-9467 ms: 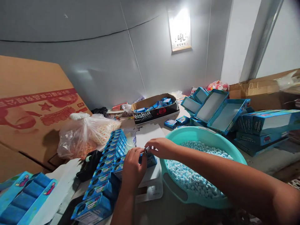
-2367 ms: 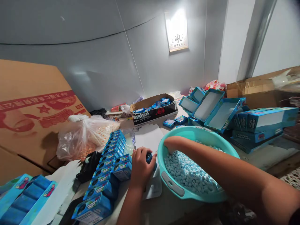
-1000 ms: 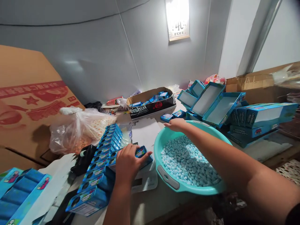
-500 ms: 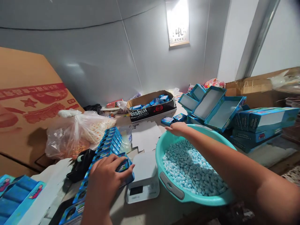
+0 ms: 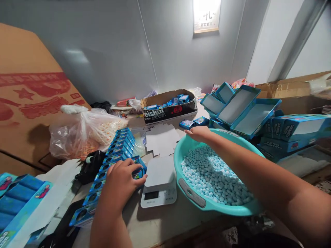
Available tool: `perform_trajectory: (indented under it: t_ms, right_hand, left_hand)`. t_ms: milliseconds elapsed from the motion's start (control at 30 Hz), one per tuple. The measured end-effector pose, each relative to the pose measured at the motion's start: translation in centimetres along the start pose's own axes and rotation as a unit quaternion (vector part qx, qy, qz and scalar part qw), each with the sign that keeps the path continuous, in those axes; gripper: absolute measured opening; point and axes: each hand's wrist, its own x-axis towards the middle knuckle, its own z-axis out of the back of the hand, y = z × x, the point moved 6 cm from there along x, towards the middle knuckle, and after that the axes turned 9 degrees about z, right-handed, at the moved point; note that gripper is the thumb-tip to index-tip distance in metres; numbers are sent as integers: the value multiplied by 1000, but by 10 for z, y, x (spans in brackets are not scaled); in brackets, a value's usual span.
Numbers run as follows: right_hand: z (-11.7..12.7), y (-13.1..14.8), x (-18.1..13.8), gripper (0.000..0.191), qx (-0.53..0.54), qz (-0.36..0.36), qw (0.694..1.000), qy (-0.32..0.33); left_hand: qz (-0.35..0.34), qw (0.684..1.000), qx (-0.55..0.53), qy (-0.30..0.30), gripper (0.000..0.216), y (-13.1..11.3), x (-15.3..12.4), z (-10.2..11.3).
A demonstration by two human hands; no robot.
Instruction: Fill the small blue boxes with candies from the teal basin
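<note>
My left hand [image 5: 123, 182] is closed round a small blue candy box [image 5: 137, 173], just left of the white kitchen scale [image 5: 160, 184]. The palm side of its grip is hidden. A long row of similar blue boxes [image 5: 119, 148] with dark round openings runs beside and beneath that hand. My right hand [image 5: 198, 133] grips the far left rim of a turquoise basin [image 5: 178, 172], its fingertips partly out of sight. Pale blue candies [image 5: 212, 175] fill the bottom of the basin, and my right forearm crosses above them.
Behind stands a black carton [image 5: 168, 113] with small blue boxes in it. Blue display trays [image 5: 240, 110] are stacked at the right. On the left are a clear plastic bag [image 5: 85, 132], a black tape dispenser [image 5: 90, 167] and a large brown carton [image 5: 33, 93].
The camera view has tilted slightly downward and shifted. My left hand has drawn the blue box slightly away from the scale, toward the row. My right hand stays at the basin's rim.
</note>
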Motion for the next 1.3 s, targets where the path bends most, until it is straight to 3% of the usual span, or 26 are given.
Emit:
perform_trajectory:
  t_ms: [367,600,800,900,1067,1300]
  right_hand:
    - [0,1,-2,72,-3,6,1000,-8]
    - [-1,1,-1,74,-3,15,1000,-7]
    - [-1,2,-2,70,3,20,1000,-22]
    - [-1,2,-3,69,7,18,999,-25]
    - [-1,1,-2,68,17,22,999,-27]
    - [-2,1,-2,68,44,25,998,-32]
  left_hand:
    - [-1,998,-57,12,18,11,5,-10]
    - [42,995,-52,80,16,11,8,-15]
    - [59,993,-61,77,15,12,7,-15]
    - [48,996,-57,54,23,15,8,-18]
    - [67,997,-42,6,58,25,10,-26]
    - [99,992,17,81,61,22,12,-45]
